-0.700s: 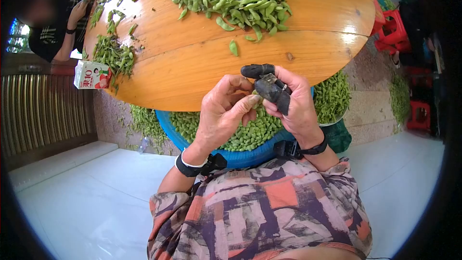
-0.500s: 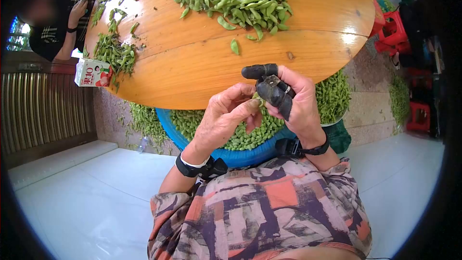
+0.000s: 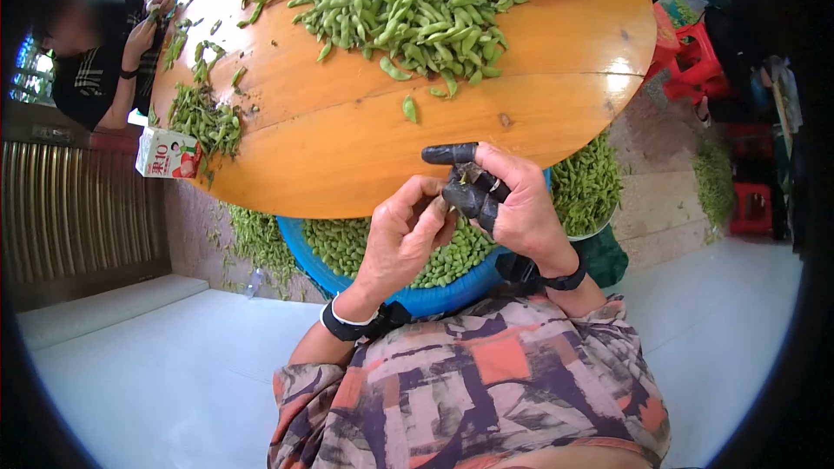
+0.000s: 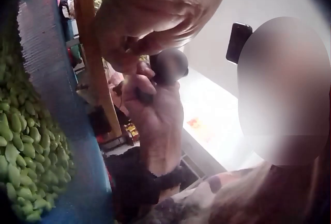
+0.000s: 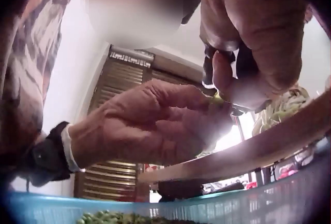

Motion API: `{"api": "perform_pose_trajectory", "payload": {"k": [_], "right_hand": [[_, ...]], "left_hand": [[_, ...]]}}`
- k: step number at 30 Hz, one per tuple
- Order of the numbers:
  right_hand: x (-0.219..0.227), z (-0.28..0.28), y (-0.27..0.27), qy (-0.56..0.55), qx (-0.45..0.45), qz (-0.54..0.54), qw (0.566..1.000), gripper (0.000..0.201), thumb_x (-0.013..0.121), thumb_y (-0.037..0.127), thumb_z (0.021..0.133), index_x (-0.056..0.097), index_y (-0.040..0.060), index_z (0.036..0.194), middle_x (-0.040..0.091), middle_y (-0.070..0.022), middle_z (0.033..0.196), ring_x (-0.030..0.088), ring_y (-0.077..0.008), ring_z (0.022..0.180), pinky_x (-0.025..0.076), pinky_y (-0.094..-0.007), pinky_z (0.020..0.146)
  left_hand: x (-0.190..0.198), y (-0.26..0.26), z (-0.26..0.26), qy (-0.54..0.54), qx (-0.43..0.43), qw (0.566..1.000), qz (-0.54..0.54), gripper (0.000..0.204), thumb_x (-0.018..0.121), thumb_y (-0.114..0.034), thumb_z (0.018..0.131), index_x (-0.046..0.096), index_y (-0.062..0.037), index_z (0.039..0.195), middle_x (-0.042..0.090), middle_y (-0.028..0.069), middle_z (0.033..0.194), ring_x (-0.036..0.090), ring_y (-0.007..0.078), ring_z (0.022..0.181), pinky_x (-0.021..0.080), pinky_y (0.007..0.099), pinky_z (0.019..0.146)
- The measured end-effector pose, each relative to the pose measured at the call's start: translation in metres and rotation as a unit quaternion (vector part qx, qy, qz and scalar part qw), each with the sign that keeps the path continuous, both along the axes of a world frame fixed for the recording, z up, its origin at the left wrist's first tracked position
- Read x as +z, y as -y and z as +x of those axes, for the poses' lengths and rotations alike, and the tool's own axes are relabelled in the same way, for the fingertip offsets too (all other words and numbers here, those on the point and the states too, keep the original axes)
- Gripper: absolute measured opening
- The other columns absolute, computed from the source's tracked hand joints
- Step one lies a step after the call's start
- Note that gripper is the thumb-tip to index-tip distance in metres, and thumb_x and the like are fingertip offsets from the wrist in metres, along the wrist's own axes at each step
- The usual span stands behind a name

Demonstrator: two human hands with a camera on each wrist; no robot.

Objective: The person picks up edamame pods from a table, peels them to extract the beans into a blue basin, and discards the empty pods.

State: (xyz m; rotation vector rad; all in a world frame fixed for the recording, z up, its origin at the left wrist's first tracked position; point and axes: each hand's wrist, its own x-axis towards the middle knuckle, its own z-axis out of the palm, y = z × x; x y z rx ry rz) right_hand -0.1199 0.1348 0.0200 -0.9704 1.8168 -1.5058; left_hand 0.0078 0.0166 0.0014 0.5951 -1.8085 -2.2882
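Over the blue tub, I see the left hand and right hand meet, a green pod pinched in the left fingers, just beside the right ones. Its long axis and the right fingers' grip I cannot tell.

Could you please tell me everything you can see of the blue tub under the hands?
The blue tub looks round and wide, with a finely ribbed wall that seems to be plastic. It sits upright, lower than the wooden table, whose edge hides its far side in the head view. Shelled green beans cover its bottom and touch its inner wall. The left hand and right hand are above it, not touching it. What it stands on is hidden.
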Motion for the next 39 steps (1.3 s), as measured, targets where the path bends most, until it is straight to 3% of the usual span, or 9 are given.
{"api": "perform_pose_trajectory", "payload": {"k": [6,10,13,17,19,22,23,32,39], "right_hand": [[-0.005,-0.004,0.0,0.281,0.002,-0.045,0.959,0.033,0.067,0.01,0.09,0.065,0.0053,0.122,0.052,0.0072,0.067,0.045,-0.0004,0.051,0.034,-0.0179,0.045],[0.014,-0.005,-0.014,0.171,-0.024,-0.004,0.985,0.033,0.071,0.013,0.087,0.067,0.0061,0.12,0.053,0.0072,0.069,0.047,-0.0012,0.052,0.035,-0.0192,0.046],[0.025,-0.041,-0.057,-0.047,0.066,0.049,0.996,0.033,0.075,0.012,0.081,0.07,0.0054,0.113,0.055,0.001,0.066,0.051,-0.0062,0.056,0.04,-0.0236,0.051],[0.042,-0.071,-0.119,-0.204,0.048,0.153,0.966,0.033,0.076,0.011,0.077,0.071,0.003,0.109,0.056,-0.0062,0.065,0.055,-0.0091,0.062,0.045,-0.0265,0.059],[0.04,-0.075,-0.129,-0.194,-0.13,0.251,0.94,0.03,0.072,0.007,0.078,0.07,0.0024,0.108,0.059,-0.0058,0.068,0.054,-0.0077,0.064,0.043,-0.025,0.06],[0.032,-0.074,-0.123,-0.171,-0.184,0.183,0.951,0.028,0.068,0.003,0.08,0.07,0.0023,0.108,0.059,-0.0055,0.07,0.054,-0.007,0.066,0.043,-0.0247,0.061],[0.032,-0.073,-0.12,-0.171,-0.156,0.199,0.952,0.028,0.064,0.0,0.081,0.07,0.0027,0.108,0.061,-0.0048,0.071,0.054,-0.0068,0.067,0.044,-0.0245,0.062],[0.012,-0.05,-0.065,-0.14,-0.083,0.078,0.983,0.033,0.063,-0.003,0.079,0.07,0.0041,0.111,0.064,-0.0089,0.075,0.056,-0.01,0.067,0.045,-0.0254,0.063],[0.013,-0.025,-0.025,-0.048,-0.067,0.032,0.996,0.028,0.064,0.007,0.088,0.068,0.0062,0.116,0.049,0.0019,0.068,0.04,-0.0045,0.06,0.035,-0.0213,0.054]], "left_hand": [[0.001,0.011,0.003,-0.024,-0.047,0.986,0.16,0.011,0.049,-0.007,0.1,0.055,0.0006,0.105,0.057,0.0012,0.081,0.049,0.0056,0.06,0.038,0.02,0.052],[-0.001,0.016,0.009,0.017,-0.071,0.997,-0.014,0.019,0.056,-0.006,0.096,0.063,0.0012,0.113,0.066,0.0062,0.085,0.061,0.0138,0.069,0.05,0.0252,0.063],[0.009,0.029,0.011,-0.049,-0.253,0.929,-0.264,0.006,0.067,-0.003,0.085,0.071,-0.0023,0.089,0.071,0.0099,0.085,0.069,0.022,0.081,0.055,0.0321,0.075],[0.032,0.059,-0.006,-0.021,-0.169,0.919,-0.356,0.009,0.071,-0.01,0.084,0.07,-0.0011,0.087,0.07,0.0131,0.083,0.068,0.0239,0.076,0.054,0.0337,0.07],[0.026,0.074,-0.031,-0.002,-0.088,0.909,-0.407,0.011,0.071,-0.011,0.083,0.069,-0.0005,0.088,0.069,0.0143,0.083,0.067,0.0254,0.075,0.054,0.0347,0.069],[0.009,0.087,-0.063,0.015,-0.002,0.843,-0.538,0.014,0.069,-0.011,0.083,0.065,0.0008,0.089,0.065,0.0163,0.082,0.065,0.0293,0.074,0.052,0.0375,0.066],[0.005,0.089,-0.069,0.015,0.001,0.789,-0.614,0.014,0.068,-0.01,0.083,0.062,0.0017,0.089,0.063,0.017,0.082,0.064,0.0316,0.075,0.052,0.0394,0.065],[0.007,0.078,-0.052,0.025,-0.024,0.719,-0.694,0.009,0.055,0.003,0.083,0.053,-0.0011,0.091,0.054,0.0159,0.082,0.058,0.0388,0.073,0.048,0.0461,0.065],[0.017,0.067,-0.039,-0.066,-0.022,0.856,-0.512,0.015,0.057,0.003,0.084,0.055,-0.0008,0.099,0.06,0.0143,0.08,0.061,0.0242,0.067,0.048,0.0338,0.061]]}}
